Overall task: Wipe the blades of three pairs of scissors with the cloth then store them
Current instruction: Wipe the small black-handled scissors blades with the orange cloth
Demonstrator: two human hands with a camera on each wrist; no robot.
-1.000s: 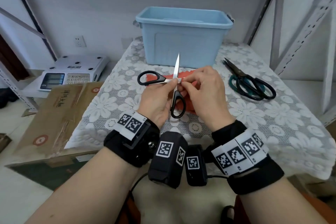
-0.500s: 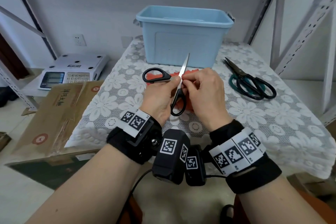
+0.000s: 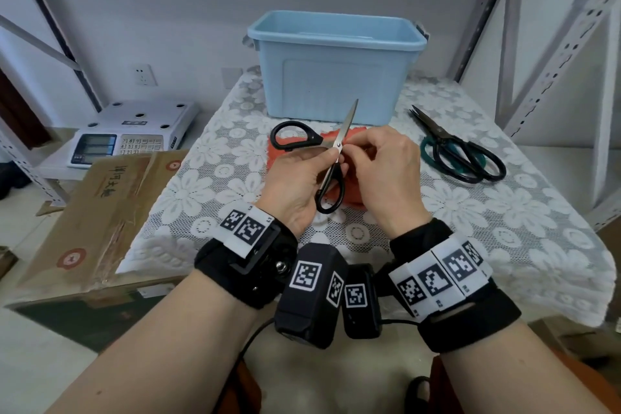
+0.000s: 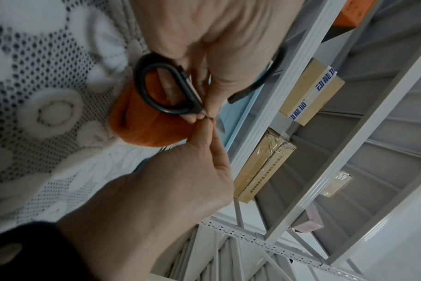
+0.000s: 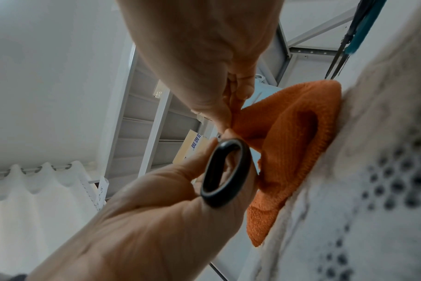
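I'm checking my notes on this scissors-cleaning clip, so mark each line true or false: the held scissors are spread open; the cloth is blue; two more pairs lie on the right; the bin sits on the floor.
1. The black-handled scissors are spread open. True.
2. The cloth is blue. False: orange.
3. Two more pairs of scissors lie at the right of the table. True.
4. The blue bin sits on the floor. False: it stands on the lace-covered table.

Seeing white wall (image 3: pixel 201 27) with socket (image 3: pixel 145 75), grey metal shelving frame (image 3: pixel 568 54) around lace-covered surface (image 3: pixel 504 212). Pale floor (image 3: pixel 30 363), cardboard box (image 3: pixel 90 208), electronic scale (image 3: pixel 131 131) at left. Even daylight.
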